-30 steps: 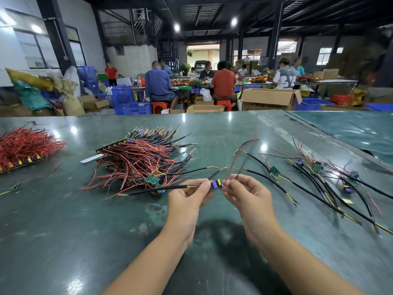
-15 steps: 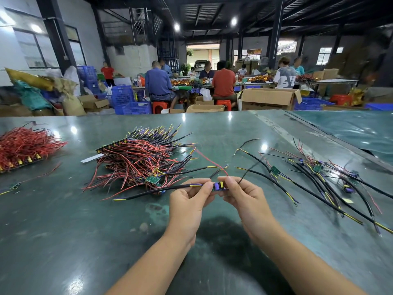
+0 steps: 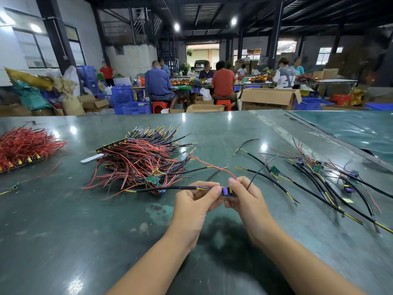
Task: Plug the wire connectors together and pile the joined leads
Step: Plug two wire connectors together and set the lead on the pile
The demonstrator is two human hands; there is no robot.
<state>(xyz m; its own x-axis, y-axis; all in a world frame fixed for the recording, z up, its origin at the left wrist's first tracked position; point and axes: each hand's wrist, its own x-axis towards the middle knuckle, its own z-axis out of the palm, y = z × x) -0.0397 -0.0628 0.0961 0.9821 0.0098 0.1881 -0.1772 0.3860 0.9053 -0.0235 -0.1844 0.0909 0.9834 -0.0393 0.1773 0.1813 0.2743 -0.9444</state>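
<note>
Above the dark green, glossy bench (image 3: pixel 63 231) two bare hands meet over a small joint of wire connectors. The left hand (image 3: pixel 194 201) has its grip clenched round a black sheathed lead with yellow and purple cores (image 3: pixel 161 189), pinching it between thumb and forefinger just where the cores run into the small purple connector on a green circuit board (image 3: pixel 226 191). The right hand (image 3: pixel 244 195) grasps that connector and board from the other side, fingers curled round it, so both grips are closed on the same piece and their fingertips nearly touch. A thin red wire (image 3: pixel 212 166) rises from the right hand's fingers and arcs back to the left, and a thin black wire (image 3: pixel 261 168) leans away from them to the right. The held lead trails left, its far end lying near the front of a big heap of red and black wired boards (image 3: pixel 138 160) in the middle of the bench. To the right, well apart from the hands, a spread of long black leads with yellow-tipped ends and small green boards (image 3: pixel 319 177) lies loosely fanned. At the far left edge sits a bundle of red wires with brass-coloured ends (image 3: pixel 23 145).
</note>
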